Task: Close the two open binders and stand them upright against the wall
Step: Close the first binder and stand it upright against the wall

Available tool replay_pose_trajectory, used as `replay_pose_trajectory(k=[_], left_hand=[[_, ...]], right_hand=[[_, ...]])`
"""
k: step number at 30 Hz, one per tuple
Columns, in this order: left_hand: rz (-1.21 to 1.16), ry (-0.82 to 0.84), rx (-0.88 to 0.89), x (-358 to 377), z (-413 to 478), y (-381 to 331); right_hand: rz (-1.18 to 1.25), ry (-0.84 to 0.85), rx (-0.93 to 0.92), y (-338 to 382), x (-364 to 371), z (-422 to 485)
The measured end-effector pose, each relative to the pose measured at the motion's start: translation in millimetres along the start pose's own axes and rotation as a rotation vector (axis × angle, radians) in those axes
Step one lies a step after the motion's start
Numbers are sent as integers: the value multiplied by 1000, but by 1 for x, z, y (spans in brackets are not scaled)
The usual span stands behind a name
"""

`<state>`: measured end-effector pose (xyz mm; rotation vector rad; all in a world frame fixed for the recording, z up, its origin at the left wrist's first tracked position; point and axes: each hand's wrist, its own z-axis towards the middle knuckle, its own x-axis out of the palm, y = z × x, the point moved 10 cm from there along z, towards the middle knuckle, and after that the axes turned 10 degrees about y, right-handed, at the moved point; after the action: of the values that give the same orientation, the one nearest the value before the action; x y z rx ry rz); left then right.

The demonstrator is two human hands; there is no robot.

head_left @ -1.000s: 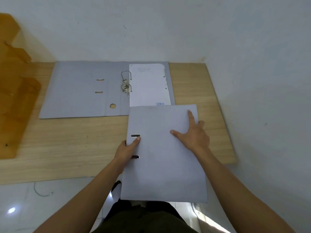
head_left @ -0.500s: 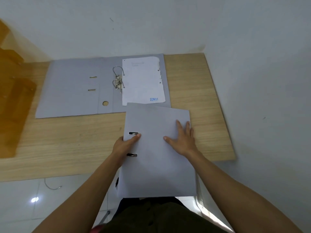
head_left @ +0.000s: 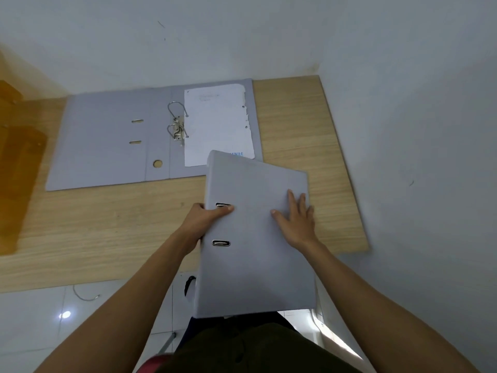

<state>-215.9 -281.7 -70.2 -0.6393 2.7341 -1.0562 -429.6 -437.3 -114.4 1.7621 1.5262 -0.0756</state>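
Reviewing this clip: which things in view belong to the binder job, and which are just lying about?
Part of the job:
closed binder, held by left hand and right hand
open binder with paper, flat on the desk
wall

Lying about:
orange chair
cable on the floor

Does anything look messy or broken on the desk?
Yes. The white paper in the open binder has a ragged, torn right edge, and its punch holes sit on the side away from the metal rings, so it lies loose, not filed. The closed binder is held crooked, overhanging the desk.
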Motion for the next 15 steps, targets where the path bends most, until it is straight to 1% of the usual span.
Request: replay_pose_trajectory(k=[2,6,8,11,13,15], left_hand=[[29,-40,20,7,1,-11],[59,-37,40,21,1,-22],[-9,31,30,27,-2,-23],[-193,217,15,38,-8,-23],[-210,254,24,41,-11,-25],[-194,233,56,45,-11,-28]], right_hand=[[15,-4,21,-5,-5,-1],[74,14,12,-11,-16,-4],[98,7,7,-11,-21,-7],[137,-10,17,-12,-27,-11],[146,-1,23,-10,-28,-13],[142,14,21,-4,-26,-17]])
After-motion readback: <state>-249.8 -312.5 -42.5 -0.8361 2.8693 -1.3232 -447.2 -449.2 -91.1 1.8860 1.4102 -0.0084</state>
